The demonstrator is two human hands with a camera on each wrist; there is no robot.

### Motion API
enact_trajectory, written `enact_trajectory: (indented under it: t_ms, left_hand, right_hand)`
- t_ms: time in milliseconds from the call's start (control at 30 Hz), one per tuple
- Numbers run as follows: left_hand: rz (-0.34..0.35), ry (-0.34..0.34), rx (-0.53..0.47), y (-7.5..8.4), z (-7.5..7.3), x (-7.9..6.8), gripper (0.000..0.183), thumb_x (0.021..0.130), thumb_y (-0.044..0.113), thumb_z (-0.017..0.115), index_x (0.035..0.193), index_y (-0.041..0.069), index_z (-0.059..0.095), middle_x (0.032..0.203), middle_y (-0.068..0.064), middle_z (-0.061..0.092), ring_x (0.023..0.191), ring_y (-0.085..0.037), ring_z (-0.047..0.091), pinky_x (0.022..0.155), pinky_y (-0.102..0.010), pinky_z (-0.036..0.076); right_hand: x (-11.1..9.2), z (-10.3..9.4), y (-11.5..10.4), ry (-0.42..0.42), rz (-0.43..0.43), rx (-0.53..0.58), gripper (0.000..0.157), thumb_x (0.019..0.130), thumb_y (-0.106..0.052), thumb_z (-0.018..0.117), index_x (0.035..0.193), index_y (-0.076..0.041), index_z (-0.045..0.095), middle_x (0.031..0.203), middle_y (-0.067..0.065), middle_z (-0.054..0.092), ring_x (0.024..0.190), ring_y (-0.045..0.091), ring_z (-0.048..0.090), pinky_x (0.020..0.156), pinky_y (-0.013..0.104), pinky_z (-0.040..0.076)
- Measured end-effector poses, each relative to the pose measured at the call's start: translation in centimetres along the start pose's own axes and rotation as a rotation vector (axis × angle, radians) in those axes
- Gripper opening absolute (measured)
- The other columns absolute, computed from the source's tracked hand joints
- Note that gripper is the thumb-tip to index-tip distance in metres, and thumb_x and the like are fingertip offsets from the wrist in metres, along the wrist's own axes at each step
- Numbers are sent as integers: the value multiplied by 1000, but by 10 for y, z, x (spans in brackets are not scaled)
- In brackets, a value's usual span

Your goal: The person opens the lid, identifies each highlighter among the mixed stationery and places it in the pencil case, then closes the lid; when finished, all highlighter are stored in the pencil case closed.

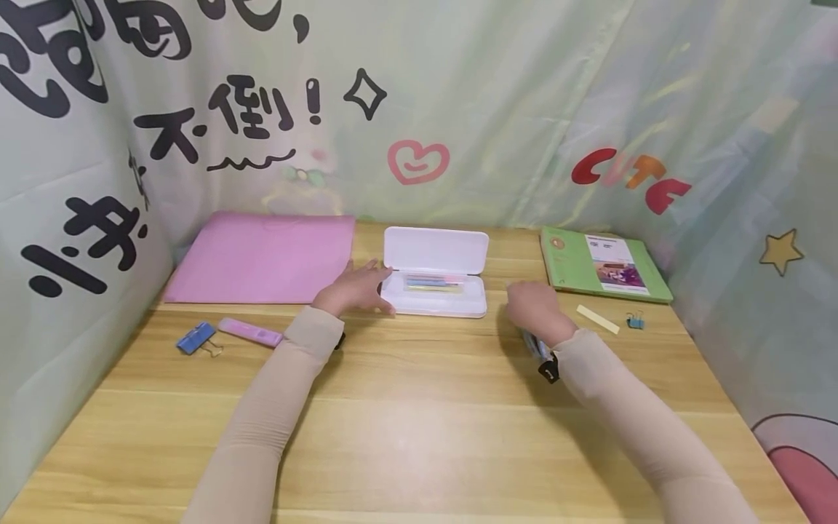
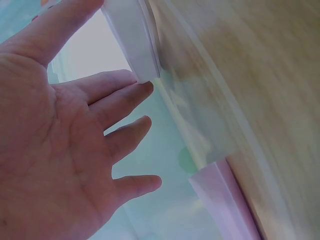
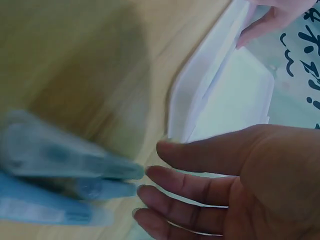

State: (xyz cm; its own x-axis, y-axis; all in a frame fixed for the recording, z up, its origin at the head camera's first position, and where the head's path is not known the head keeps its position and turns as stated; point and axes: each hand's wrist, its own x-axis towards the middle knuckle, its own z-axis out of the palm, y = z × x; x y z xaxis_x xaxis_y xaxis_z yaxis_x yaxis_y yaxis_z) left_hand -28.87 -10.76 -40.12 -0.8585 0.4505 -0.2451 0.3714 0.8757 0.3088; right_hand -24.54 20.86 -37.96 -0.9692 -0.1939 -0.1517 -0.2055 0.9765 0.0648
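Left hand point(image 1: 353, 288) (fingers spread) touches the open pencil case point(image 1: 435, 251) at 9 o'clock; right hand point(image 1: 535, 308), fingers loosely parted, is near blue pens point(image 3: 45, 204).

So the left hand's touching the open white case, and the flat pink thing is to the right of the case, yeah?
Not quite: the flat pink thing lies to the left of the white case, as the head view shows. The left hand is touching the open case.

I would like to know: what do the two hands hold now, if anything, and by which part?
The left hand holds the white pencil case by its left end. The right hand, close to the pens, holds nothing.
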Motion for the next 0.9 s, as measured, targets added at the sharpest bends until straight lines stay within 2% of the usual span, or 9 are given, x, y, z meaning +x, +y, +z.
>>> enact_trajectory:
  t_ms: [100, 167, 267, 467, 633, 700, 733, 833, 900]
  left_hand:
    - [-3, -7, -8, -1, 0, 0, 93, 64, 57, 64, 139, 20, 21, 142, -4, 18, 130, -19, 1, 98, -50, -11]
    - [-4, -8, -16, -1, 0, 0, 93, 65, 56, 64, 139, 20, 21, 142, -5, 17, 130, -19, 1, 98, -50, -11]
    - [-5, -6, -17, -1, 0, 1, 92, 65, 56, 64, 139, 20, 22, 142, -6, 17, 130, -19, 1, 98, -50, -11]
    - [-8, -6, -10, 0, 0, 1, 92, 65, 55, 64, 139, 21, 22, 142, -4, 19, 130, -19, 2, 99, -50, -10]
    - [-1, 2, -13, 0, -1, 0, 91, 65, 54, 65, 138, 20, 23, 140, -3, 23, 130, -19, 2, 98, -51, -10]
    - [1, 6, -13, 0, -1, -1, 91, 65, 54, 65, 138, 19, 24, 140, -2, 24, 130, -19, 2, 98, -51, -10]
    - [3, 7, -11, 0, -1, -1, 92, 65, 54, 66, 138, 19, 24, 140, -2, 24, 130, -19, 3, 98, -51, -10]
    - [5, 10, 0, 0, -1, -1, 92, 64, 55, 65, 138, 18, 25, 140, -2, 24, 130, -20, 3, 98, -52, -9]
    - [4, 10, 4, 0, -1, -1, 92, 64, 56, 65, 138, 18, 25, 140, -3, 23, 130, -19, 3, 99, -52, -8]
  right_hand:
    - [-5, 0, 3, -49, 31, 22, 20, 82, -16, 46, 79, -5, 62, 63, 8, 51, 53, 22, 43, 40, 33, 36]
    - [-7, 0, 5, -66, 50, 26, 24, 83, -18, 45, 66, -6, 57, 61, 8, 50, 52, 22, 44, 40, 33, 36]
    - [-10, 1, 6, -63, 66, 22, 29, 84, -22, 45, 60, -9, 53, 60, 7, 50, 51, 22, 46, 39, 34, 36]
    - [-14, 6, 7, -82, 44, 21, 35, 84, -27, 45, 53, -11, 51, 55, 6, 50, 46, 21, 47, 38, 34, 36]
    - [-15, 6, 4, -106, 50, 19, 27, 79, -23, 49, 55, -11, 53, 55, 5, 50, 46, 19, 47, 39, 33, 36]
    - [-15, 3, 1, -97, 49, 13, 23, 78, -25, 50, 61, -10, 55, 56, 5, 49, 47, 19, 47, 39, 32, 36]
    - [-14, 2, 0, -92, 47, 18, 22, 78, -26, 50, 69, -7, 59, 56, 5, 49, 47, 20, 47, 38, 32, 36]
    - [-11, -4, -6, -47, 26, 27, 25, 78, -30, 51, 74, -7, 58, 55, 4, 48, 46, 20, 45, 36, 33, 35]
    - [-7, -8, -11, -13, 11, 50, 21, 77, -28, 51, 71, -8, 56, 54, 4, 47, 46, 20, 44, 35, 34, 33]
